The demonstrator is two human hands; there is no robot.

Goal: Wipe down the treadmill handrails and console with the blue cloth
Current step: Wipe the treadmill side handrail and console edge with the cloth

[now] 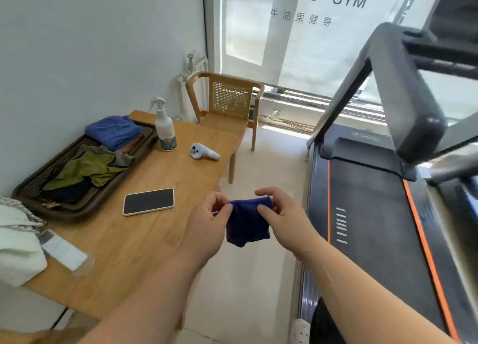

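Both hands, left hand (209, 214) and right hand (279, 211), are pinched on the blue cloth (247, 223), held off the surface's right edge; wiping is not yet begun, so the handrail (403, 95) must be reached.

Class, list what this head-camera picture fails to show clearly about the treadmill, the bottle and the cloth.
1. Console: head view, cut off by the top right edge; no screen or buttons show.
2. Spray bottle label: head view, too small to read.
3. Blue cloth: head view, bunched between the left hand and right hand; its full size is hidden.
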